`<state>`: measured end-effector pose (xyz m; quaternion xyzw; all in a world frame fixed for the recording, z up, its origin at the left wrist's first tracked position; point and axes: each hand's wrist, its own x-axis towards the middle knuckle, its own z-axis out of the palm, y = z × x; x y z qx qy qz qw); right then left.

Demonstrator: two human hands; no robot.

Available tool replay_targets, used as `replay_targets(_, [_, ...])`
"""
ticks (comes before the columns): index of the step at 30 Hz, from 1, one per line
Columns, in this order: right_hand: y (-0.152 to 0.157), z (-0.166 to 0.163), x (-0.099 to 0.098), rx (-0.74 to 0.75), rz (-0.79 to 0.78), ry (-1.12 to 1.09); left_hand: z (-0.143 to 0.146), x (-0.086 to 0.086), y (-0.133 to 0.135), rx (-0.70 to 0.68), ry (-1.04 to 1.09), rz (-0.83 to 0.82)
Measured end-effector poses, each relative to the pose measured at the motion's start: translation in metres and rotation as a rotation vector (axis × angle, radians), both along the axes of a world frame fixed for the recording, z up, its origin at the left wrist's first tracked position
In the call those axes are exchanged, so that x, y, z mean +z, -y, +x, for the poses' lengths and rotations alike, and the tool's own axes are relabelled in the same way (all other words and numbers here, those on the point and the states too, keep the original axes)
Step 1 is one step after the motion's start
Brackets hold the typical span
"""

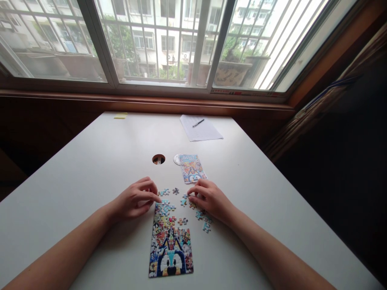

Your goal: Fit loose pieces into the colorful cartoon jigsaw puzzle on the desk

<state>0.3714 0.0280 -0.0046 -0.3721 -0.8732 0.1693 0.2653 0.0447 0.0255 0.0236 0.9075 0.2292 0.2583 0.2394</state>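
A partly assembled jigsaw puzzle [171, 249] lies flat on the white table, its lower part showing a blue cartoon dog's face. My left hand [137, 198] rests at its upper left corner, fingers loosely bent and apart, with a fingertip touching the edge pieces. Across from it, my right hand [208, 197] has thumb and forefinger closed at a small puzzle piece [185, 196]. Loose pieces [206, 227] lie below and beside that hand, and a few more [175, 191] lie between the hands. Two joined pieces [182, 221] sit by the puzzle's stepped right edge.
Beyond my right hand lies a picture card [190, 169], partly over a round silvery disc [177, 160]. A cable hole [159, 159] opens in the table [90, 169]. Farther back are paper sheets [208, 131], a pen [198, 123] and a yellow sticky note [120, 115], before a barred window.
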Motion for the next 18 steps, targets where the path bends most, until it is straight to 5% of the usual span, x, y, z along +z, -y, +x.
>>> replay_targets(18, [-0.0001,-0.0004,0.0030,-0.001,0.007,0.000,-0.0020,0.0005,-0.0043,0.026,0.018,-0.047])
